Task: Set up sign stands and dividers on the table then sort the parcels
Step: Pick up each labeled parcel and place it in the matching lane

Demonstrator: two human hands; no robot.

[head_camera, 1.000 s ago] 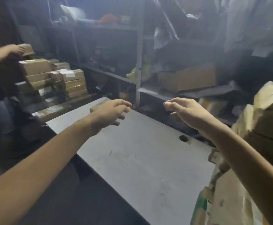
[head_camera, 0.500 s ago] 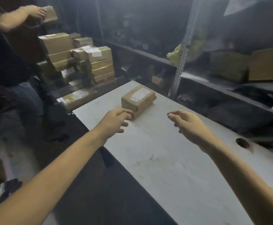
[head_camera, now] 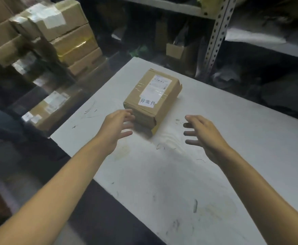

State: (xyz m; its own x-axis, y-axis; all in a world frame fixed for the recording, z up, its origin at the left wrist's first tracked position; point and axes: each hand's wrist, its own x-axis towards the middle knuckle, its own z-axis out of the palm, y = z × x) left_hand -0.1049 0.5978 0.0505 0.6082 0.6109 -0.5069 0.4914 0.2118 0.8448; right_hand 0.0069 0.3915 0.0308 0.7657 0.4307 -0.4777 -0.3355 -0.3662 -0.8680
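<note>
Parcel: a brown cardboard parcel [head_camera: 153,98] lies flat on the white bench [head_camera: 180,174], toward its far left end, with the shipping label [head_camera: 159,85] and a white sticker [head_camera: 147,103] facing up.
Left grip [head_camera: 116,128]: spread and empty. My fingertips are just beside the parcel's near left corner, and I cannot tell whether they touch it.
Right grip [head_camera: 203,133]: spread and empty, over the bench and apart from the parcel's near right side.
Weight: probably light to moderate, since it is a compact box.
Stiffness: the card walls should hold their shape, but the near end looks creased and dented, so I expect it to give there.
Surface: the tape bands and labels are likely slick, and the bare card should offer more friction.
Where to hold: I would put one palm on each long side, on bare card, and curl my fingers under the bottom edge.
Risk: squeezing the crumpled near end could crush it further.
</note>
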